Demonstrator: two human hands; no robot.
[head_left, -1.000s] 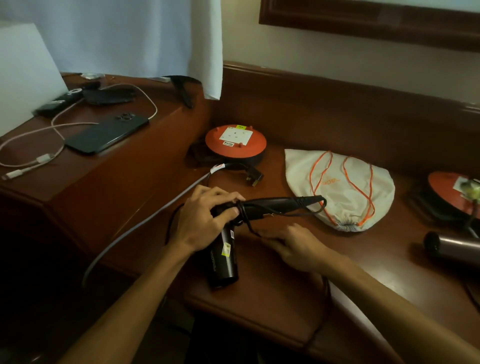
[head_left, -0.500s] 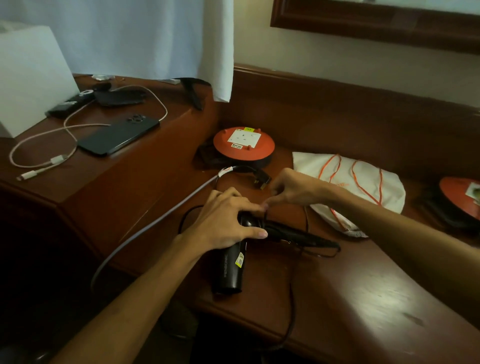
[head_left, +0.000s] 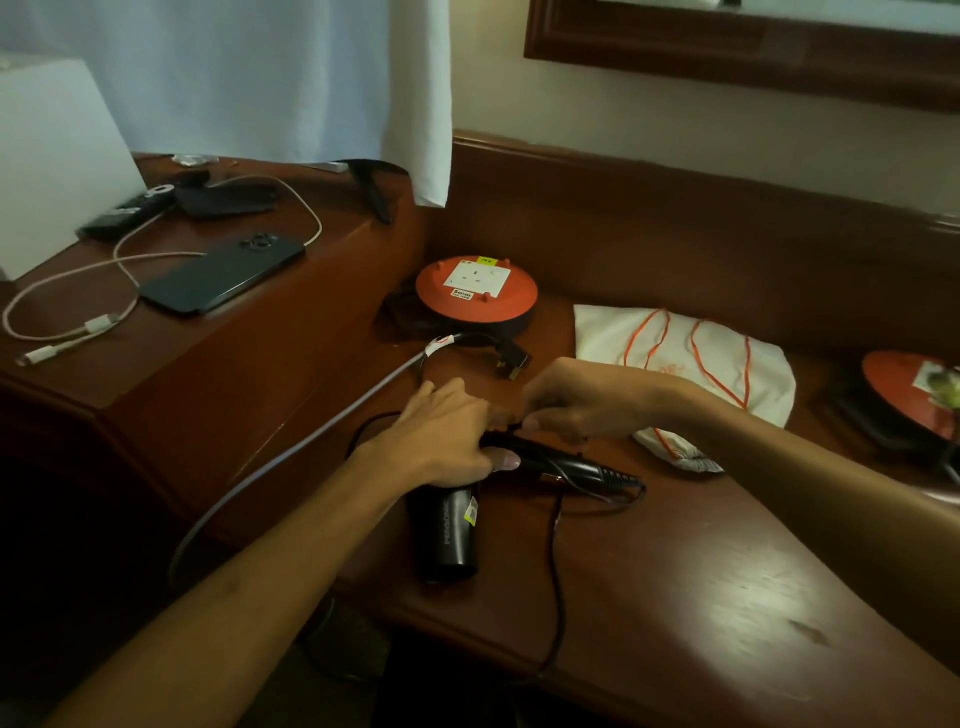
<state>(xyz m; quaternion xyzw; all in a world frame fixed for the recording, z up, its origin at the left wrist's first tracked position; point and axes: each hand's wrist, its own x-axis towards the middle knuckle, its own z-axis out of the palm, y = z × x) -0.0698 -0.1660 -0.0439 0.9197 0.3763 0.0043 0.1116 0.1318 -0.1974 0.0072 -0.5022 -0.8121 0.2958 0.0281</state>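
Note:
A black hair dryer (head_left: 449, 535) lies on the wooden desk (head_left: 701, 597), barrel toward me, its folded handle (head_left: 566, 465) pointing right. My left hand (head_left: 447, 434) grips the dryer where barrel and handle meet, thumb on the handle. My right hand (head_left: 576, 402) is just behind it, fingertips pinching the black cord (head_left: 557, 566) at the handle's base. The cord loops off the handle's end and drops over the desk's front edge.
An orange cable reel (head_left: 475, 291) with a socket sits behind the hands, its plug (head_left: 511, 361) and grey cable (head_left: 311, 441) nearby. A white drawstring bag (head_left: 691, 358) lies to the right, another orange reel (head_left: 909, 389) at far right. A phone (head_left: 223, 275) and charging cable (head_left: 78, 291) lie on the raised left shelf.
My right hand came up from the desk in front of the dryer to behind the handle and now pinches the cord. The handle has swung toward me. My left hand kept its grip.

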